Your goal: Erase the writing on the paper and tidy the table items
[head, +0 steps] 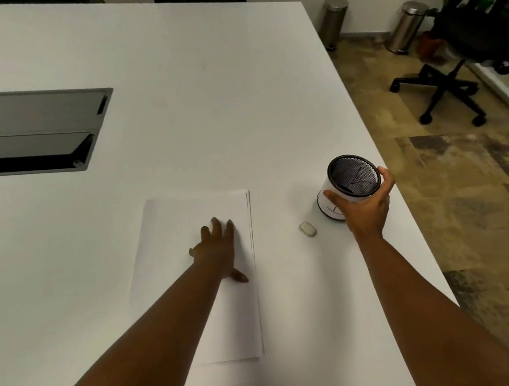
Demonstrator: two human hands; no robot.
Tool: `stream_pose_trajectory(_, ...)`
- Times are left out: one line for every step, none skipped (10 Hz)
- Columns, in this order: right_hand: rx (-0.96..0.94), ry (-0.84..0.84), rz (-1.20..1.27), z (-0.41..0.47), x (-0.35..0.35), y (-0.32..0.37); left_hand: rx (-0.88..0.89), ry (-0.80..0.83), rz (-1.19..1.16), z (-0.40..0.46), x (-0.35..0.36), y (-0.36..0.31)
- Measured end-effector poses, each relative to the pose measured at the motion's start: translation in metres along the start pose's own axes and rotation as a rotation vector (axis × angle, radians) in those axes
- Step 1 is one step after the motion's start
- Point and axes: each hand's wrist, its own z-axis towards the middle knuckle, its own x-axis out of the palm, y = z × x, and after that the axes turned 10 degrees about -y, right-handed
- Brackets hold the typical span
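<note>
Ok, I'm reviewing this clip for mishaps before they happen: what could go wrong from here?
1. The pen holder is tilted in the right hand close to the table's right edge; it could slip and fall to the floor.
2. The eraser lies loose just beside that hand and may get knocked away.
3. The left hand presses flat on the paper stack; sliding could skew the sheets.

Single view, head-worn, wide-angle. Looks forward and steeply down from above the near edge of the table (232, 82). Both forearms enter from the bottom of the frame, so the hands sit close, in the lower middle. Table top fills the left and centre; its far edge runs along the top. Floor (476, 212) falls away on the right. Straight edges bow toward the frame borders. No second view to overlap.
</note>
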Motion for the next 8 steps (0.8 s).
stream_pose_trajectory(0.007, 0.029, -0.003, 0.002, 0.015, 0.0, -0.019, 0.019, 0.006, 0.001, -0.002, 0.0)
stream_pose_trajectory(-0.002, 0.058, -0.013, 0.003, 0.024, -0.005, -0.03, 0.039, 0.014, 0.002, -0.003, -0.003)
stream_pose_trajectory(-0.012, 0.096, -0.03, 0.005, 0.031, -0.008, -0.038, 0.041, 0.009, 0.003, -0.002, -0.003)
stream_pose_trajectory(-0.007, 0.104, -0.023, 0.006, 0.033, -0.011, -0.035, 0.042, 0.011, 0.003, -0.002, -0.002)
stream_pose_trajectory(0.006, 0.118, -0.014, 0.006, 0.035, -0.012, -0.036, 0.042, 0.014, 0.002, -0.002, -0.001)
stream_pose_trajectory(0.022, 0.141, -0.007, 0.007, 0.035, -0.015, -0.036, 0.048, 0.013, 0.003, -0.001, 0.001)
stream_pose_trajectory(0.132, 0.191, 0.006, 0.001, 0.028, -0.012, -0.036, 0.054, -0.008, 0.001, 0.002, 0.006)
stream_pose_trajectory(0.148, 0.145, 0.027, -0.002, 0.013, -0.005, -0.074, 0.006, -0.082, -0.002, 0.0, 0.008)
